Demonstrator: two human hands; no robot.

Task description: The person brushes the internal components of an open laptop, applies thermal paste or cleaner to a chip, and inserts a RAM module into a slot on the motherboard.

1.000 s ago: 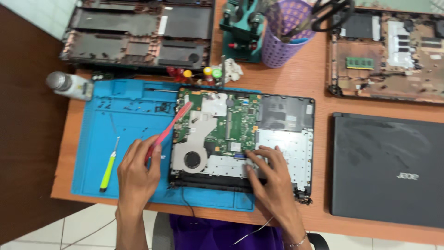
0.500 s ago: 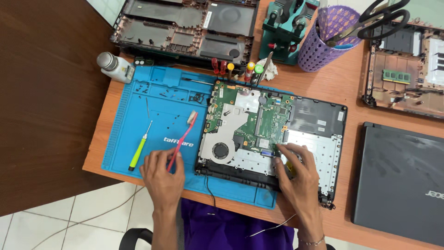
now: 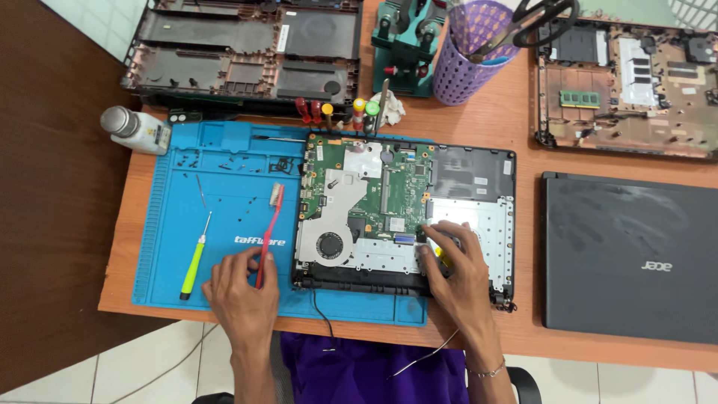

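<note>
Red toothbrush (image 3: 270,233) lies on the blue mat (image 3: 224,224), pinched in your left hand (image 3: 241,288); your right hand (image 3: 456,262) presses curled fingers onto the opened laptop (image 3: 404,213)

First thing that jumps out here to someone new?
The opened laptop mid-desk, green board and fan exposed, with the right hand pressing on its lower edge. Left of it, the left hand holds a red toothbrush over the bright blue mat. A closed dark laptop lies at right.
</note>
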